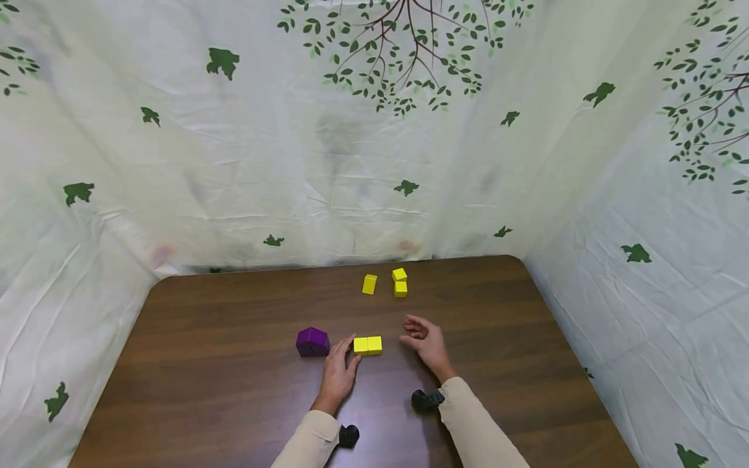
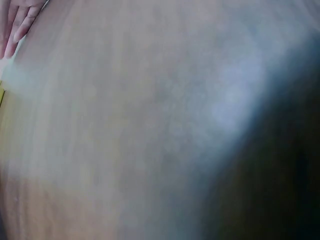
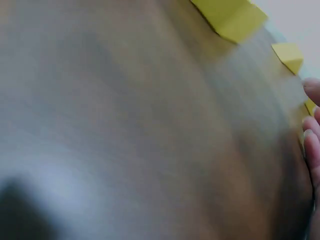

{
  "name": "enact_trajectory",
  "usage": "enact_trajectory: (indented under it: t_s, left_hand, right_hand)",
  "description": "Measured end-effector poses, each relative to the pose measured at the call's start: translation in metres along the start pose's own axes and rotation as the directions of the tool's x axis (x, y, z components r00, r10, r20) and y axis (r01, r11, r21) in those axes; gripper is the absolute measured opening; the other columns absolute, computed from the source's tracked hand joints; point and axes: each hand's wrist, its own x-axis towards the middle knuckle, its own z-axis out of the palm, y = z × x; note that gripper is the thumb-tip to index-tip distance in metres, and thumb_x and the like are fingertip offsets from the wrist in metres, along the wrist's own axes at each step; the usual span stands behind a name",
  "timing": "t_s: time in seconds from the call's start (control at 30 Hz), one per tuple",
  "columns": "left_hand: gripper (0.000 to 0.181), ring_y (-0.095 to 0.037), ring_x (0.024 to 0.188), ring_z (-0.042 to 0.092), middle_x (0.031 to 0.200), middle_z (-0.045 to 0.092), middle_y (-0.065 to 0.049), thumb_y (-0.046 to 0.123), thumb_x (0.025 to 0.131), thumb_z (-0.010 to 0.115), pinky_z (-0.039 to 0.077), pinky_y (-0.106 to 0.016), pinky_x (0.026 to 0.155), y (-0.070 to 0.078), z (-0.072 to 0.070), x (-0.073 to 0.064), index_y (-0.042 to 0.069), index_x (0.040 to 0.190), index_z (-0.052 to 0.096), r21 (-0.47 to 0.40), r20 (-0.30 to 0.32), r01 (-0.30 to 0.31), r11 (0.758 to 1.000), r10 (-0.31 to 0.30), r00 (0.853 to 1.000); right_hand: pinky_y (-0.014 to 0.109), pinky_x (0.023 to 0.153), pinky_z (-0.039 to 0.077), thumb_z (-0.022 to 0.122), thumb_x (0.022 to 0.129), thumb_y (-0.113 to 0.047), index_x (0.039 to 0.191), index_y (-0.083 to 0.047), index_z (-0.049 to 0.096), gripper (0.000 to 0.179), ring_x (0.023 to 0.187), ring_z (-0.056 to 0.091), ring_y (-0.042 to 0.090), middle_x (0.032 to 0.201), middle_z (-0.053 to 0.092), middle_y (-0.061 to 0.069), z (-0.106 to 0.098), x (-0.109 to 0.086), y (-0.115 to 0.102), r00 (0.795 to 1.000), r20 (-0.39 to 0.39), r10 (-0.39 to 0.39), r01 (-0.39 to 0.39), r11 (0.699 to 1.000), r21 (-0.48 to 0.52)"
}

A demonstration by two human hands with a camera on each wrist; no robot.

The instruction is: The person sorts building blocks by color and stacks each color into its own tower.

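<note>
Two yellow blocks (image 1: 367,346) sit side by side near the middle of the table. My left hand (image 1: 339,374) lies at their left side, its fingers stretched forward and its thumb near the blocks' front corner; whether it touches them I cannot tell. Just left of that hand stands a purple block shape (image 1: 313,342), with a seam on its front. My right hand (image 1: 429,344) is to the right of the yellow pair, apart from it, fingers loosely bent and holding nothing. In the right wrist view, yellow blocks (image 3: 232,20) and that hand's fingertips (image 3: 312,142) show at the edge.
Farther back on the brown table (image 1: 234,403) are a single yellow block (image 1: 369,284) and two more yellow blocks (image 1: 400,288), one behind the other. A white leaf-print cloth (image 1: 351,214) hangs behind the table and along its sides.
</note>
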Motion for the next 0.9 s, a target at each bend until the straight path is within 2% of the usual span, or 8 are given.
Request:
enact_trajectory:
  t_s: [0.13, 0.27, 0.4, 0.6, 0.77, 0.9]
  left_hand:
    - [0.047, -0.038, 0.124, 0.049, 0.131, 0.056, -0.02, 0.003, 0.09, 0.064, 0.036, -0.052, 0.104, -0.001, -0.001, 0.0, 0.001, 0.136, 0.051, 0.007, 0.006, 0.008, 1.0, -0.008, 1.0]
    - [0.047, -0.038, 0.123, 0.049, 0.13, 0.056, -0.02, 0.003, 0.09, 0.064, 0.037, -0.052, 0.103, -0.001, -0.004, 0.0, 0.0, 0.136, 0.051, 0.023, 0.007, 0.006, 1.0, -0.006, 1.0]
    - [0.047, -0.038, 0.122, 0.05, 0.129, 0.056, -0.02, 0.003, 0.09, 0.065, 0.038, -0.052, 0.102, 0.002, -0.004, 0.0, 0.0, 0.135, 0.051, 0.03, 0.011, -0.001, 1.0, 0.0, 1.0]
    - [0.047, -0.038, 0.121, 0.05, 0.129, 0.057, -0.02, 0.002, 0.09, 0.065, 0.038, -0.052, 0.102, 0.005, -0.002, 0.002, -0.001, 0.135, 0.052, 0.03, 0.01, -0.02, 0.999, 0.019, 1.0]
    - [0.047, -0.038, 0.122, 0.05, 0.128, 0.057, -0.021, 0.001, 0.089, 0.065, 0.037, -0.053, 0.102, 0.004, 0.0, 0.002, -0.001, 0.134, 0.052, 0.023, 0.01, -0.02, 1.0, 0.02, 1.0]
    - [0.048, -0.038, 0.121, 0.051, 0.128, 0.057, -0.02, 0.001, 0.088, 0.066, 0.038, -0.053, 0.101, 0.0, 0.0, 0.0, -0.001, 0.134, 0.053, 0.034, -0.005, -0.018, 0.999, 0.019, 1.0]
  right_hand:
    - [0.037, 0.084, 0.052, 0.075, 0.08, 0.002, 0.122, 0.008, 0.06, 0.045, 0.104, 0.06, 0.038, 0.116, 0.064, 0.025, -0.008, 0.023, -0.002, 0.997, -0.075, 0.002, -0.005, 0.999, -0.045]
    - [0.042, 0.084, 0.05, 0.075, 0.08, 0.002, 0.122, 0.008, 0.06, 0.046, 0.105, 0.059, 0.038, 0.119, 0.063, 0.025, -0.01, 0.047, -0.004, 0.996, -0.091, -0.022, 0.015, 0.996, -0.083]
    - [0.044, 0.087, 0.049, 0.076, 0.079, 0.002, 0.124, 0.004, 0.06, 0.048, 0.107, 0.057, 0.035, 0.123, 0.061, 0.021, -0.012, 0.065, -0.007, 0.995, -0.095, 0.014, -0.026, 0.992, -0.126]
    - [0.048, 0.094, 0.045, 0.075, 0.08, 0.001, 0.127, 0.001, 0.059, 0.05, 0.111, 0.054, 0.035, 0.124, 0.058, 0.02, -0.013, 0.083, -0.007, 0.995, -0.081, 0.059, -0.073, 0.979, -0.192]
    - [0.047, 0.094, 0.045, 0.076, 0.079, 0.001, 0.124, 0.0, 0.061, 0.047, 0.105, 0.055, 0.034, 0.117, 0.06, 0.019, -0.008, 0.092, -0.007, 0.993, -0.091, 0.074, -0.095, 0.965, -0.246]
    - [0.045, 0.09, 0.045, 0.077, 0.078, 0.001, 0.116, 0.001, 0.063, 0.041, 0.099, 0.055, 0.033, 0.11, 0.062, 0.019, -0.003, 0.097, -0.005, 0.993, -0.092, 0.075, -0.097, 0.957, -0.272]
